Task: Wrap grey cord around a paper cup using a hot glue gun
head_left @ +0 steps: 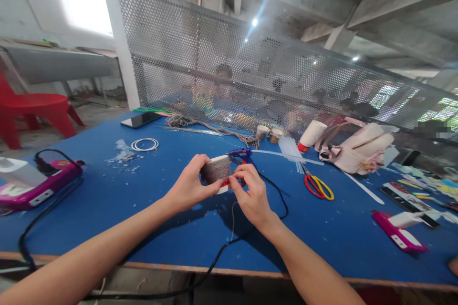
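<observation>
My left hand [189,184] is closed around a paper cup [216,170] that lies on its side and is wrapped in grey twine. My right hand [250,193] pinches the twine against the cup's lower edge, where a red band shows. A loose strand of twine [233,219] hangs down from the cup toward the blue table [143,209]. A blue glue gun [241,153] lies just behind the cup, its black cord [277,195] looping past my right wrist.
Red and yellow scissors [319,187] lie right of my hands. Paper cups [312,135], a pink bag [358,152], a twine bundle [200,125], a phone [140,119], white rings [144,144] and pink devices [39,182] sit around. People sit behind a perforated metal screen [250,71].
</observation>
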{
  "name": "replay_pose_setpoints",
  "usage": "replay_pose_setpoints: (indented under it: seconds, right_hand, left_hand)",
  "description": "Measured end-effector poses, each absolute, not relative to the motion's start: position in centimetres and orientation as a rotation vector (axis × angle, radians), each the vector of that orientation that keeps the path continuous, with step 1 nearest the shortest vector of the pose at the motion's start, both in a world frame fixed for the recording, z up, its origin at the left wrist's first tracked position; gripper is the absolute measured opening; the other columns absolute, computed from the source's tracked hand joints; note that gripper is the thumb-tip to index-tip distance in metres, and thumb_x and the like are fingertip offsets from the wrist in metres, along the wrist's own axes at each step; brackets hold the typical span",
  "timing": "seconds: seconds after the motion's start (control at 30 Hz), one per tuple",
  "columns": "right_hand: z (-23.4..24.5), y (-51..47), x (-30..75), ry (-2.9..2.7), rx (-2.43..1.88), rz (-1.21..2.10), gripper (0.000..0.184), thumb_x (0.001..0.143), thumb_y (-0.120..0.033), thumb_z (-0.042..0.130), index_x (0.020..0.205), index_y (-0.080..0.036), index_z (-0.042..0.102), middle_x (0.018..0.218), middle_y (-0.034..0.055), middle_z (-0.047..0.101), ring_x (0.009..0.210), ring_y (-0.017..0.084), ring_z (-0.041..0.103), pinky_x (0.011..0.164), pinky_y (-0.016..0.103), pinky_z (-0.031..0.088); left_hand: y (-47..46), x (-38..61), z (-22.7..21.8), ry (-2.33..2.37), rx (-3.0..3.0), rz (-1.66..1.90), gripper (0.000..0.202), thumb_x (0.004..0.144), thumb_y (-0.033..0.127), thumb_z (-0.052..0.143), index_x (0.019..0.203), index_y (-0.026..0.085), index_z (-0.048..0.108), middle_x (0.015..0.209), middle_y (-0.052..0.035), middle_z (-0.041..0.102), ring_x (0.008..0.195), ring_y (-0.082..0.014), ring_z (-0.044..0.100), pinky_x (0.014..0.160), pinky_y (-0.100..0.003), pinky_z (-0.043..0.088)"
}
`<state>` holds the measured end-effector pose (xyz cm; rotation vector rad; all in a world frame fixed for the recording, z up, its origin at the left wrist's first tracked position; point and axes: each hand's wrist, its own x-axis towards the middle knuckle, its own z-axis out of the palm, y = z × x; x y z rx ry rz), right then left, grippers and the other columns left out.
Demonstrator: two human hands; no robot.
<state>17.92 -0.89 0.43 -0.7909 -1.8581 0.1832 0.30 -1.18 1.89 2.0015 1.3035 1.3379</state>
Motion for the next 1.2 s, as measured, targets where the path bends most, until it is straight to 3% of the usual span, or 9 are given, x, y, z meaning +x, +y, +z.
replay_pose_setpoints:
  seconds: [0.33, 0.7, 0.87, 1.0, 1.1, 1.2]
  right_hand:
    - [1.0, -1.3, 18.2, -1.857, -0.732, 0.297, 0.018, 0.094, -0.023, 0.047, 0.079, -0.018, 0.056, 0.084, 0.0046, 0.059, 0.073, 0.013, 0.056, 0.065, 0.024, 0.047]
    - [2.1, -3.1, 18.4, -2.141, -0.553, -0.177, 0.015, 0.094, -0.02, 0.047, 0.088, -0.015, 0.06, 0.085, 0.0111, 0.069, 0.078, 0.018, 0.064, 0.069, 0.03, 0.051]
    - [1.6, -1.6, 22.5, -2.244, -0.665, -0.309, 0.019, 0.093, -0.024, 0.048, 0.083, -0.017, 0.062, 0.08, 0.0078, 0.069, 0.072, 0.016, 0.064, 0.066, 0.028, 0.048]
    - [0.5, 2.8, 26.2, -2.089, -1.288, 0.109, 0.016, 0.086, -0.032, 0.056, 0.081, -0.018, 0.062, 0.084, 0.0078, 0.067, 0.078, 0.019, 0.062, 0.073, 0.031, 0.048]
    - [0.3, 6.5, 26.7, -2.014, -1.423, 0.266, 0.024, 0.078, -0.032, 0.062, 0.095, -0.016, 0.063, 0.099, 0.0108, 0.067, 0.086, 0.021, 0.063, 0.075, 0.035, 0.049]
    - [0.5, 9.4, 25.2, -2.036, -1.413, 0.457, 0.033, 0.073, -0.029, 0.066, 0.103, -0.014, 0.064, 0.099, 0.01, 0.069, 0.083, 0.019, 0.064, 0.073, 0.031, 0.05]
  left_hand:
    - [-0.8, -0.3, 1.7, 1.243, 1.98, 1.416, 0.02, 0.072, 0.035, 0.058, 0.075, 0.021, 0.043, 0.077, 0.0014, 0.045, 0.072, -0.0159, 0.045, 0.067, -0.031, 0.042]
    - [-0.2, -0.5, 1.3, 1.277, 1.989, 1.437, 0.025, 0.07, 0.035, 0.062, 0.077, 0.022, 0.042, 0.078, 0.0015, 0.044, 0.074, -0.0156, 0.045, 0.069, -0.031, 0.043]
    - [-0.1, -0.8, 1.3, 1.307, 1.987, 1.455, 0.021, 0.07, 0.031, 0.06, 0.076, 0.021, 0.043, 0.079, 0.001, 0.046, 0.073, -0.0154, 0.046, 0.069, -0.031, 0.043]
    - [0.1, -1.0, 1.1, 1.313, 2.019, 1.426, 0.02, 0.071, 0.031, 0.06, 0.078, 0.021, 0.043, 0.079, 0.001, 0.047, 0.073, -0.0154, 0.046, 0.068, -0.031, 0.042]
    - [0.2, -1.0, 0.9, 1.29, 2.026, 1.374, 0.021, 0.072, 0.032, 0.059, 0.081, 0.021, 0.043, 0.082, 0.0003, 0.048, 0.076, -0.0164, 0.049, 0.072, -0.033, 0.044]
    - [0.3, -1.0, 0.8, 1.283, 2.003, 1.359, 0.022, 0.071, 0.031, 0.061, 0.082, 0.021, 0.044, 0.084, -0.0002, 0.051, 0.079, -0.017, 0.052, 0.076, -0.035, 0.046]
